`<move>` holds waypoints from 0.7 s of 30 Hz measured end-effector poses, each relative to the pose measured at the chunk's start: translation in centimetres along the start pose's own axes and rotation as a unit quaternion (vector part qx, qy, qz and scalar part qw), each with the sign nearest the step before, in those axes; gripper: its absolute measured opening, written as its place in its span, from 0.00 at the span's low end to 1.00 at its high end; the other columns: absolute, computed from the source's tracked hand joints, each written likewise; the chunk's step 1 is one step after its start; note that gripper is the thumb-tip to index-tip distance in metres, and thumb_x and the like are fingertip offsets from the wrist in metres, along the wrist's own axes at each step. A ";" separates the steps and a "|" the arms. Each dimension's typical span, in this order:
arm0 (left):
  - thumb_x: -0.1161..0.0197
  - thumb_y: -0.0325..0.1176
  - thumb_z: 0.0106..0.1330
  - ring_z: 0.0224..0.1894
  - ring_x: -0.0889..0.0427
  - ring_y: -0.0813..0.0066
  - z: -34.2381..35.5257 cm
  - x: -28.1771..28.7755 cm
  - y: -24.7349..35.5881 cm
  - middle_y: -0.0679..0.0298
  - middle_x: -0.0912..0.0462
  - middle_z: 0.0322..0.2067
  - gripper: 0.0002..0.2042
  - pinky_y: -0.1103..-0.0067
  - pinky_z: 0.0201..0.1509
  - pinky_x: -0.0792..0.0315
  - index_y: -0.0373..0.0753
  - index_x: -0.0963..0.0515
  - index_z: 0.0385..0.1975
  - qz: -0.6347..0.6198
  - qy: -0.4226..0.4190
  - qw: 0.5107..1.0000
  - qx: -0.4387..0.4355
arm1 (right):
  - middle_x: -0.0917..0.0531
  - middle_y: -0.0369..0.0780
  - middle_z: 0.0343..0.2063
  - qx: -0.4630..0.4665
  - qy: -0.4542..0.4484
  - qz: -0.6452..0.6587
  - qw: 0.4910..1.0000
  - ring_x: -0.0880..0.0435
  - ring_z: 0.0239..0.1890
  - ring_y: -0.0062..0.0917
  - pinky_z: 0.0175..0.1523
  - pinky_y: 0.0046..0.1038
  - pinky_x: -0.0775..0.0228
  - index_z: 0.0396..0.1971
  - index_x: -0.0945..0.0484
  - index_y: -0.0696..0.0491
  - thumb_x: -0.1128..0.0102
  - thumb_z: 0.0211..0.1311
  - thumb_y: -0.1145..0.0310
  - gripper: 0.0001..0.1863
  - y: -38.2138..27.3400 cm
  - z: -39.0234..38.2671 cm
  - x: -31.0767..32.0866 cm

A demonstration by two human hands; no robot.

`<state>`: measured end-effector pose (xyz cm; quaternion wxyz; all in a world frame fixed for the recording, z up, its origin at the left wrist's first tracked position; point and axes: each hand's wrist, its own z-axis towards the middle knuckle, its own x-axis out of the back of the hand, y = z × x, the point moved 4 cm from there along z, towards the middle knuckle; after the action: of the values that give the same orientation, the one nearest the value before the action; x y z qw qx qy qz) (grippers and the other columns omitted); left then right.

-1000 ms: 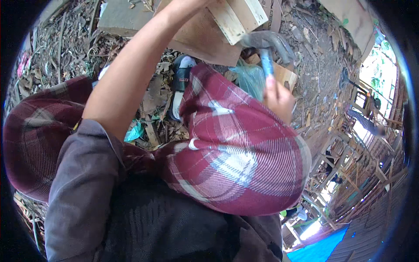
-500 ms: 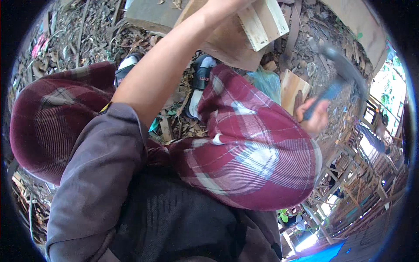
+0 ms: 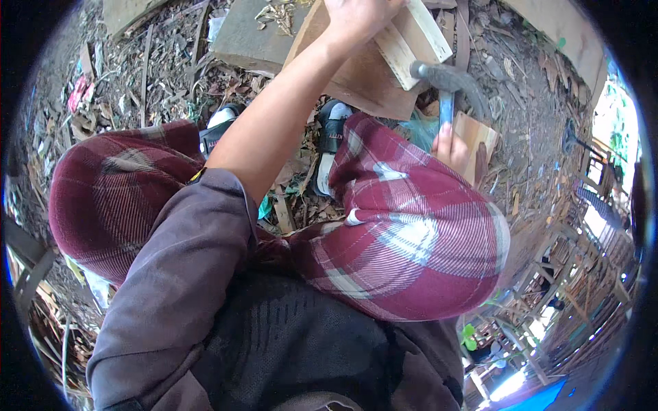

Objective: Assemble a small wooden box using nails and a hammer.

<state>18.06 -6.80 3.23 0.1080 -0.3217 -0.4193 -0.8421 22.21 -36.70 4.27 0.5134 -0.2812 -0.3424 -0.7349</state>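
Note:
My right hand is closed round the blue handle of a claw hammer. The hammer's striking face is close to the near end of a pale piece of joined wooden boards, which shows small dark nail marks. At the upper edge, my left hand grips the far part of those boards, its fingers partly cut off by the picture's edge. Under them lies a wide, thick wooden slab.
A grey board lies left of the slab. Beside my right hand are a short wood block and a bluish plastic bag. My sandalled feet rest among dry leaves and scraps. Wooden framing stands at the right.
The hammer has swung left and down, from raised out at the right to the end of the boards. My left hand stays on the boards, and the whole view has shifted slightly.

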 end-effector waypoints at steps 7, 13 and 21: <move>0.30 0.49 0.47 0.45 0.28 0.58 0.1 0.9 -1.8 0.53 0.22 0.36 0.27 0.66 0.51 0.39 0.43 0.22 0.47 0.044 0.001 0.999 0.002 | 0.34 0.30 0.10 -0.533 -0.024 0.400 0.745 0.37 0.10 0.13 0.16 0.19 0.51 0.15 0.32 0.51 0.57 0.70 0.50 0.26 -1.1 5.7 3.4; 0.31 0.51 0.49 0.46 0.28 0.58 0.1 0.2 -1.1 0.53 0.22 0.38 0.27 0.67 0.53 0.38 0.45 0.22 0.49 0.062 -0.022 0.998 0.003 | 0.34 0.31 0.10 -0.451 -0.285 0.190 0.824 0.37 0.11 0.15 0.18 0.19 0.49 0.18 0.30 0.52 0.58 0.71 0.53 0.24 -0.2 3.0 -0.8; 0.32 0.52 0.49 0.47 0.28 0.56 0.0 0.1 -0.4 0.52 0.21 0.38 0.27 0.67 0.53 0.38 0.47 0.22 0.49 0.075 -0.046 0.996 0.000 | 0.25 0.45 0.13 -0.475 -0.223 0.164 0.835 0.27 0.16 0.33 0.25 0.38 0.39 0.23 0.23 0.59 0.52 0.67 0.51 0.25 -1.7 0.7 -1.0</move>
<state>17.75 -6.56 3.06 0.1510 -0.3906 -0.3986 -0.8159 20.97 -35.21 3.55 0.3395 -0.6991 -0.0056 -0.6292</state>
